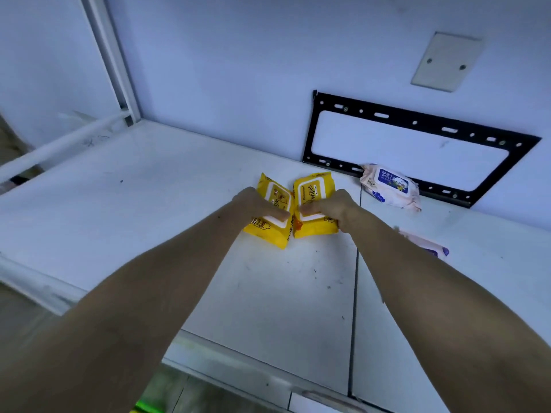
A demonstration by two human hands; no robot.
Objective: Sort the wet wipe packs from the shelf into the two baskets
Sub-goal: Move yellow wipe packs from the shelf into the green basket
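Observation:
Two yellow wet wipe packs lie side by side on the white shelf [149, 204]. My left hand [258, 205] grips the left yellow pack [272, 234], fingers across its white lid. My right hand [331, 207] grips the right yellow pack [313, 186] the same way. A pale pink baby wipes pack with a blue label [390, 186] leans against the back wall to the right. Another pink pack [429, 244] lies flat further forward, partly hidden behind my right forearm. No basket shows clearly in view.
A black metal bracket frame [417, 123] is fixed to the back wall behind the pink pack. A grey wall plate [447, 62] sits above it. A white shelf post [110, 58] rises at the left. A seam [354, 293] divides the shelf boards.

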